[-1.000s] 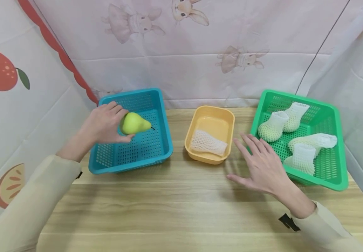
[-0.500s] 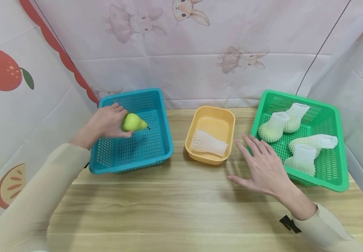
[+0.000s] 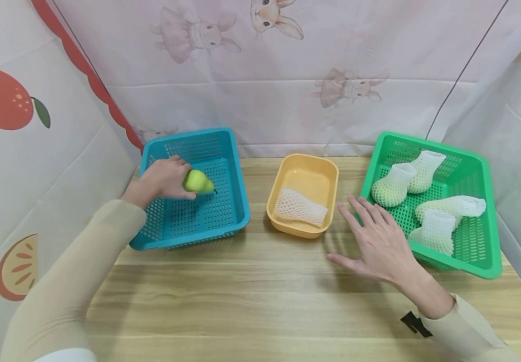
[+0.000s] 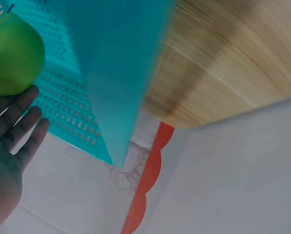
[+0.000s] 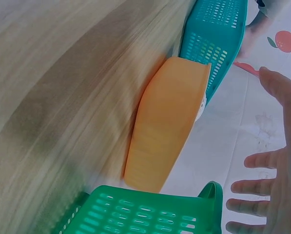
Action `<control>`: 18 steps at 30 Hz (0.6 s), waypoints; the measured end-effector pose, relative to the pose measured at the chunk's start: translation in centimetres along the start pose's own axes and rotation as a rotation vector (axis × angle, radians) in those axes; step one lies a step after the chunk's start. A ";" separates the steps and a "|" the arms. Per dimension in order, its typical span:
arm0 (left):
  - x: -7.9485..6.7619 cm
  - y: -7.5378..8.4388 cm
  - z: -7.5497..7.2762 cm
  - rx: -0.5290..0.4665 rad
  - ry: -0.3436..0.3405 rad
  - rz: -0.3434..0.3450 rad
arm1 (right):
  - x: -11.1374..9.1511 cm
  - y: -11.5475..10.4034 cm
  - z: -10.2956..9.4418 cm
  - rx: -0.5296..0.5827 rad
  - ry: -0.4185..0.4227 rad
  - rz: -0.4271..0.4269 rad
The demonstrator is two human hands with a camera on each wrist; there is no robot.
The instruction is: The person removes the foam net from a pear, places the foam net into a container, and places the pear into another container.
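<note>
Inside the blue basket (image 3: 192, 231), my left hand (image 3: 167, 178) grips a green pear (image 3: 199, 182) between thumb and fingers, its stem end pointing right. In the left wrist view the fingertips lie against the underside of the pear (image 4: 13, 53). My right hand (image 3: 380, 244) is spread over the table beside the green basket's near left rim, holding nothing. In the right wrist view its fingers (image 5: 252, 187) are straight and apart. Between the hands stands a small yellow tray (image 3: 315, 176) with a white foam net sleeve (image 3: 300, 207) lying in it.
The green basket (image 3: 491, 236) on the right holds several pears in white foam nets (image 3: 389, 186). A wooden table (image 3: 260, 301) carries all the containers. A printed rabbit curtain (image 3: 278, 115) stands close behind them, with side panels left and right.
My left hand and the pear have shifted slightly right and toward me, within the blue basket. My right hand has stayed in place.
</note>
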State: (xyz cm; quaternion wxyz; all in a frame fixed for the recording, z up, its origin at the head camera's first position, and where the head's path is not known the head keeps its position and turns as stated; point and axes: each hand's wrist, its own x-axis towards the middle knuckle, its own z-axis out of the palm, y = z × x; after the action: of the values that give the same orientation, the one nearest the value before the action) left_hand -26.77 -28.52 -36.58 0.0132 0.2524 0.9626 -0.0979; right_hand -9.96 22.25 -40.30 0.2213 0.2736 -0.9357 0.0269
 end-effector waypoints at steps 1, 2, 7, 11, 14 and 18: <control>0.1 0.0 0.1 0.002 -0.013 -0.001 | 0.0 0.0 0.0 0.000 -0.004 0.001; 0.2 0.0 0.3 0.006 -0.025 -0.003 | 0.0 0.0 0.0 0.000 -0.006 0.001; 0.4 0.2 0.5 0.012 -0.070 -0.009 | -0.1 0.0 0.1 -0.002 -0.013 0.001; 0.3 0.4 0.5 0.013 -0.110 -0.017 | 0.0 0.0 0.2 -0.001 -0.006 0.001; 0.3 0.4 0.4 0.018 -0.129 -0.019 | 0.0 0.0 0.2 0.001 -0.003 0.002; 0.3 0.3 0.4 0.019 -0.161 -0.025 | 0.0 0.1 0.2 0.002 -0.008 0.003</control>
State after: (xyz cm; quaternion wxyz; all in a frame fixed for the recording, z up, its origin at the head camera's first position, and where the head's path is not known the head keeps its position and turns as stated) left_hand -26.85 -28.20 -37.10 0.0868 0.2319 0.9605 -0.1271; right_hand -10.07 22.26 -40.51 0.2172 0.2723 -0.9370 0.0270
